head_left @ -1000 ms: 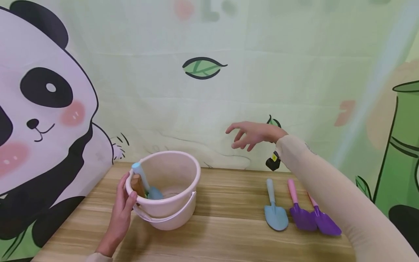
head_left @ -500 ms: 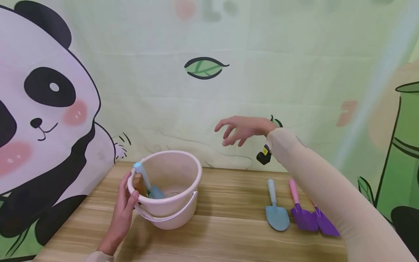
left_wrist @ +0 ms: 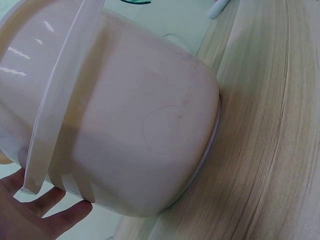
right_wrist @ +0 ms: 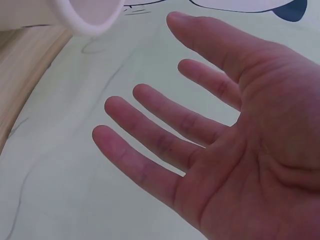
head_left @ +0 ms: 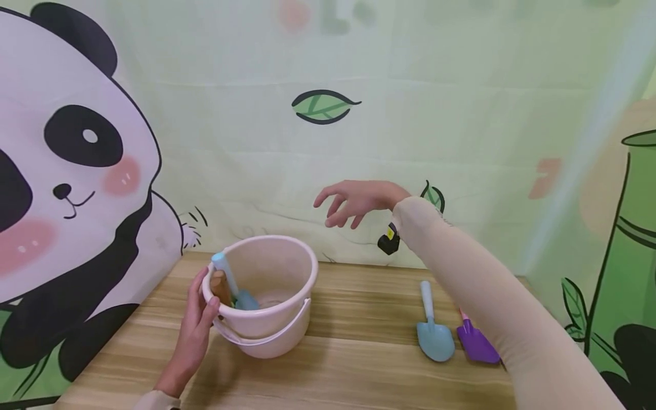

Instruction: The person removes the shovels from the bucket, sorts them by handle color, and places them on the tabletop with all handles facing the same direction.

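gripping the near left side of a pale pink bucket (head_left: 256,329), the left hand (head_left: 195,323) has its thumb at the rim and its other fingers along the outer wall; the left wrist view shows fingertips against that wall. the bucket stands on the wood-grain bench (head_left: 359,319), left of centre, its pink carrying handle (head_left: 251,343) hanging down across the front. inside, a light-blue grip (head_left: 229,276) leans against the left wall, a blue blade (head_left: 247,300) lies near its lower end, and a brown object (head_left: 221,287) sits close by, its kind too hidden to tell. the right hand (head_left: 359,199) hangs released in the air, above and to the right of the bucket and well apart from it, fingers spread and slightly bent. a black-and-yellow piece (head_left: 389,240) shows below that wrist, by the cream sleeve (head_left: 461,267). on the right part of the bench lie a blue trowel (head_left: 435,341) and, just beside it, a purple shovel (head_left: 478,344), its pink grip mostly hidden by the sleeve. behind everything hangs a pale green backdrop (head_left: 246,171) printed with a panda (head_left: 87,193) and a leaf (head_left: 323,107).
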A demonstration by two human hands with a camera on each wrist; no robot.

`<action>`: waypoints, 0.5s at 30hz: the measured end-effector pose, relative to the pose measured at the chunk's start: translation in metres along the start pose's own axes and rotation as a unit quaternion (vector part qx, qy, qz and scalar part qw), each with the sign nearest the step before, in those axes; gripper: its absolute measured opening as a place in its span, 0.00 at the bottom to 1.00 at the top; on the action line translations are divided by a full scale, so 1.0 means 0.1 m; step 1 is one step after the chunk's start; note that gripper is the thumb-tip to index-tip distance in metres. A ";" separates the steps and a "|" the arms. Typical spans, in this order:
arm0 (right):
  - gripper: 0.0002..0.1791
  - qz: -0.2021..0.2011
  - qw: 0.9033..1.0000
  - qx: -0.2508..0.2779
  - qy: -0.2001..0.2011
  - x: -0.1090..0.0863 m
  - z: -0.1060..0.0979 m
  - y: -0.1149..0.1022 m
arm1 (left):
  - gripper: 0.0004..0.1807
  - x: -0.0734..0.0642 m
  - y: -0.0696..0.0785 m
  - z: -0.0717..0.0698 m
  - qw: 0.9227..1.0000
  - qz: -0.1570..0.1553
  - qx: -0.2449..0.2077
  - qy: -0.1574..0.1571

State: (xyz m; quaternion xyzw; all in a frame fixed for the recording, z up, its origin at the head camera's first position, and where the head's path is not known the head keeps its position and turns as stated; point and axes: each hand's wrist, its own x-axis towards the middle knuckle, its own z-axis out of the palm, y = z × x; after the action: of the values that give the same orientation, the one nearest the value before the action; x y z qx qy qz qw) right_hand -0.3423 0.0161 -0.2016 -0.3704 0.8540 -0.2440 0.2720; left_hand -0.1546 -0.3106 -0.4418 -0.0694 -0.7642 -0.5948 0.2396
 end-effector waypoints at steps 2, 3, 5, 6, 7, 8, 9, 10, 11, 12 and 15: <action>0.31 -0.005 1.000 0.003 -0.005 0.05 0.02 -0.02 | 0.33 0.00 0.00 0.00 1.000 -0.001 -0.001 -0.001; 0.32 -0.008 1.000 0.005 -0.007 0.07 0.03 -0.03 | 0.33 0.00 0.00 0.00 1.000 -0.002 0.000 -0.002; 0.33 -0.016 1.000 0.008 -0.011 0.12 0.06 -0.06 | 0.33 0.01 -0.01 0.01 1.000 -0.002 0.001 -0.002; 0.33 -0.019 1.000 0.010 -0.013 0.13 0.07 -0.07 | 0.33 0.01 -0.01 0.01 1.000 -0.002 0.002 -0.002; 0.34 -0.023 1.000 0.012 -0.015 0.16 0.08 -0.08 | 0.33 0.01 -0.01 0.01 1.000 -0.002 0.002 -0.003; 0.34 -0.026 0.999 0.014 -0.017 0.18 0.10 -0.09 | 0.33 0.01 -0.01 0.01 1.000 -0.002 0.002 -0.003; 0.34 -0.029 0.999 0.015 -0.019 0.20 0.11 -0.10 | 0.33 0.01 -0.01 0.01 1.000 -0.001 0.002 -0.003; 0.34 -0.031 0.999 0.016 -0.020 0.23 0.12 -0.11 | 0.33 0.00 -0.01 0.01 1.000 -0.001 0.002 -0.004; 0.34 -0.033 0.999 0.017 -0.021 0.25 0.13 -0.12 | 0.33 0.00 -0.01 0.01 1.000 -0.002 0.004 -0.004; 0.34 -0.035 0.999 0.018 -0.023 0.28 0.15 -0.13 | 0.33 0.00 -0.01 0.01 1.000 -0.003 0.005 -0.004; 0.34 -0.043 0.999 0.018 -0.025 0.37 0.19 -0.16 | 0.33 0.00 -0.01 0.00 1.000 -0.006 0.010 -0.001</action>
State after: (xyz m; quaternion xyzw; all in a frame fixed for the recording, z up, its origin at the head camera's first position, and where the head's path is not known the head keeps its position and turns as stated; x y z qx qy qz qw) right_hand -0.3433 -0.0257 -0.2164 -0.4080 0.8255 -0.2618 0.2891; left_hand -0.1553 -0.3111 -0.4429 -0.0628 -0.7706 -0.5887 0.2360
